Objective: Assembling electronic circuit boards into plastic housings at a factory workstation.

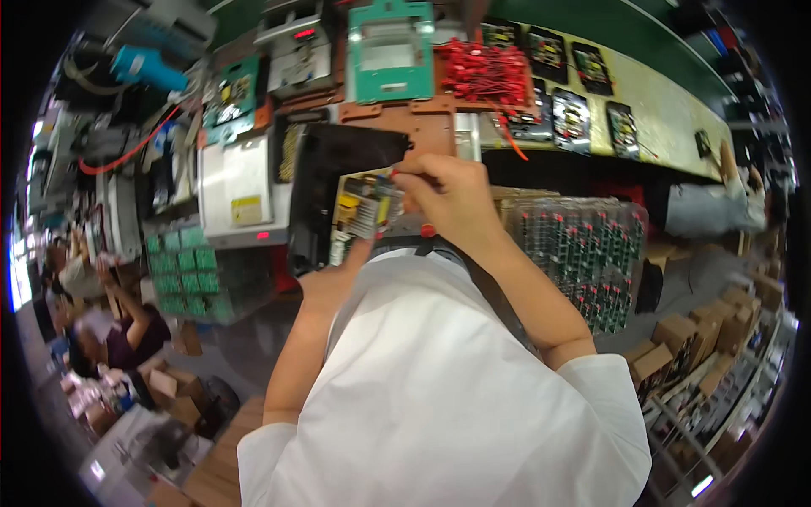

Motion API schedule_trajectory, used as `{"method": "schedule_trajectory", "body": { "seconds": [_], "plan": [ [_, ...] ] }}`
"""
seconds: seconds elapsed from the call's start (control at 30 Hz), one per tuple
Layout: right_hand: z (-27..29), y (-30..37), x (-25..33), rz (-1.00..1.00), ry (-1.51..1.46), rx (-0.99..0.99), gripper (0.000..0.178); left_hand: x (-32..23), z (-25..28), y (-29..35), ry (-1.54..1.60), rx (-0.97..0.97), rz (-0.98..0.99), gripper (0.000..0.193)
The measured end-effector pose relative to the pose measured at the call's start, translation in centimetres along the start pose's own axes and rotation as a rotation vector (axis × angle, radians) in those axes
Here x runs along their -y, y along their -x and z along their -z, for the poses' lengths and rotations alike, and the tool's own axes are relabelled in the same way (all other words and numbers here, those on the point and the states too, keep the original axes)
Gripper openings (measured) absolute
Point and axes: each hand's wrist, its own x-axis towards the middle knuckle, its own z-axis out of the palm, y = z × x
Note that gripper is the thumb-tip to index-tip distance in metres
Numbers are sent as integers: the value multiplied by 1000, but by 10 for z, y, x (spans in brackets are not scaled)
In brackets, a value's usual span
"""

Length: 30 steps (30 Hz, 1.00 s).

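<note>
Hands, two, bare, of a person in a white short-sleeved shirt [465, 372]. Right hand [452, 193]: thumb and fingertips pinched together on a small red piece [394, 173], too small to identify from where I stand. Left hand [334, 283]: at the near edge of the circuit board and the black case; fingers partly hidden and blurred, so I cannot tell whether they grip.

Circuit board [367, 218], one, yellow and pale parts on it: directly in front of the person, in the angle of the black case [309, 198], below the pinched piece.

Behind the hands: brown base plate [432, 128], one; green frame [391, 84], one, just beyond it; red wires [483, 72], one heap, to the right of the frame.

Left side: white machine [230, 179] with yellow label, one; green boards [182, 269], stacked in rows, nearer the person; blue tool [150, 66], one, farther off.

Right side: clear tray [639, 221] of upright boards with red tips; black-cased units [571, 118], several, on a pale bench [672, 106]; cardboard boxes [676, 334], a row, on the far right.
</note>
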Motion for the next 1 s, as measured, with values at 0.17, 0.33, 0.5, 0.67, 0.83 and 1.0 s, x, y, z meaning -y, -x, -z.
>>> {"method": "schedule_trajectory", "body": {
  "seconds": [0.17,0.33,0.5,0.67,0.83,1.0],
  "plan": [
    [34,6,-28,-126,27,-77,26,22,-6,-14,541,42,495,52],
    [56,64,-69,-334,-1205,-96,45,10,-51,-31,905,228,734,53],
    [57,89,-109,-298,-1146,-585,41,21,-87,-37,470,747,661,38],
    [169,72,-180,-315,-812,-948,27,26,-64,-12,546,868,649,38],
    [341,25,-232,-82,-737,-1004,38,21,-43,-7,535,780,708,34],
    [435,33,-250,-431,-403,-1184,69,26,-28,-12,468,712,663,35]
  ]
}}
